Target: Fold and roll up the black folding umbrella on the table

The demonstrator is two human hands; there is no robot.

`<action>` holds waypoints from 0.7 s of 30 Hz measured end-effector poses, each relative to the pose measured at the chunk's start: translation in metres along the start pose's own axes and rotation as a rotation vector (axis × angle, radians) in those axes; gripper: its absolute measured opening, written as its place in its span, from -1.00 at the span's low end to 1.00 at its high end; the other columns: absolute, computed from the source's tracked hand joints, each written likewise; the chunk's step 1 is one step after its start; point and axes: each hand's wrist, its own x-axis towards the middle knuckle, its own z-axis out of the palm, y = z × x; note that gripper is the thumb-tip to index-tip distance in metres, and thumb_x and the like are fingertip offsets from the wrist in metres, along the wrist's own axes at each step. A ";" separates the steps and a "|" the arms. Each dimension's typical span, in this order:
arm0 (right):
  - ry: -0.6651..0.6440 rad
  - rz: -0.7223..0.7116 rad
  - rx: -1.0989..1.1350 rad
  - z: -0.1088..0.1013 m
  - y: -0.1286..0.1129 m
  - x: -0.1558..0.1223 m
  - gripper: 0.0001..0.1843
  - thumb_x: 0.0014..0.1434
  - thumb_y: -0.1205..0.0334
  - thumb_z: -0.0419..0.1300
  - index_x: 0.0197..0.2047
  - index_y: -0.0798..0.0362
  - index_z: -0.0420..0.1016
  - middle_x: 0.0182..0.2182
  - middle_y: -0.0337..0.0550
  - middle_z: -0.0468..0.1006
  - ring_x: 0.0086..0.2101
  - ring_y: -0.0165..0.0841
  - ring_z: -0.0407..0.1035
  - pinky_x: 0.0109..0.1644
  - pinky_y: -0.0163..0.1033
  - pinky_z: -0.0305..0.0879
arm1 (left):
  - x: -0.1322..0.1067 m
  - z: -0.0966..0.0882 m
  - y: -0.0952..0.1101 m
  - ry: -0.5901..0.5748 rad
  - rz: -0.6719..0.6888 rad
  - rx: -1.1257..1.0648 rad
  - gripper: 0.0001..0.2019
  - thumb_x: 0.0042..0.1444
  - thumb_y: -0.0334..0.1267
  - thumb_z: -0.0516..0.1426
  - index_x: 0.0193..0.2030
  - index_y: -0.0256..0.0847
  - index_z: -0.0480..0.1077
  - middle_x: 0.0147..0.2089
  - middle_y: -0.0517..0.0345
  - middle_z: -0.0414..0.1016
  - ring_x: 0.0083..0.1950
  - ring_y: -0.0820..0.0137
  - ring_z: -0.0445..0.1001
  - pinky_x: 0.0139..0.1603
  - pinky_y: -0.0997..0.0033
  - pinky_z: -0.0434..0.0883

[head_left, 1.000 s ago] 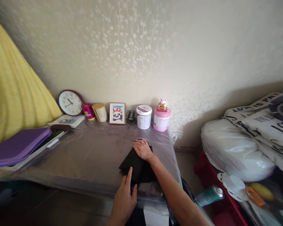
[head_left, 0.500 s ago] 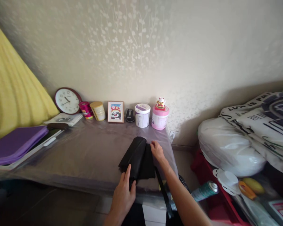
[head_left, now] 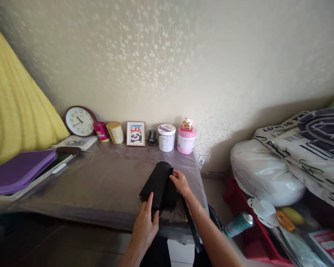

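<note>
Worn on the head, looking forward and down over the near edge of the surface (head_left: pixel 105 174). Aimed at the patterned wall (head_left: pixel 156 55), filled by it across the upper half. Wide in reach, from the yellow cloth (head_left: pixel 16 104) at left to the red bin (head_left: pixel 263 243) at lower right. Closest to the left hand (head_left: pixel 145 224) and right hand (head_left: pixel 180 184), both seen from above and behind; farther from the picture frame (head_left: pixel 136 134) at the back.
</note>
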 end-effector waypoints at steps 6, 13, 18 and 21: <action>-0.014 0.004 0.065 0.007 -0.006 -0.003 -0.58 -0.08 0.25 0.13 -0.09 0.16 0.41 -0.48 -0.25 0.46 -0.41 -0.37 0.35 -0.31 -0.29 0.27 | 0.000 0.000 0.000 0.001 0.009 0.005 -0.45 0.14 -0.29 -0.11 0.28 -0.12 -0.16 0.08 -0.02 0.25 -0.07 0.31 0.41 -0.17 0.36 0.36; -0.031 0.046 0.174 0.019 -0.016 -0.002 -0.58 -0.10 0.31 0.15 -0.08 0.12 0.39 -0.50 -0.29 0.41 -0.50 -0.45 0.31 -0.41 -0.35 0.29 | 0.000 0.001 0.001 0.003 0.012 0.004 -0.45 0.14 -0.30 -0.11 0.28 -0.15 -0.15 0.07 -0.04 0.25 -0.05 0.30 0.40 -0.14 0.36 0.34; -0.089 0.119 0.312 0.023 -0.023 -0.007 -0.62 0.04 0.24 0.05 -0.04 0.10 0.33 -0.46 -0.25 0.41 -0.54 -0.47 0.36 -0.52 -0.38 0.34 | 0.000 0.001 0.002 0.009 0.003 0.020 -0.45 0.14 -0.29 -0.12 0.28 -0.15 -0.16 0.08 -0.04 0.25 -0.08 0.32 0.42 -0.18 0.40 0.35; -0.117 0.154 0.386 0.023 -0.024 -0.008 -0.63 0.12 0.26 -0.09 -0.01 0.10 0.29 -0.45 -0.24 0.39 -0.54 -0.50 0.40 -0.50 -0.39 0.38 | 0.000 0.003 0.003 0.013 -0.006 0.018 -0.46 0.14 -0.30 -0.12 0.28 -0.17 -0.14 0.07 -0.05 0.26 -0.08 0.32 0.42 -0.17 0.40 0.35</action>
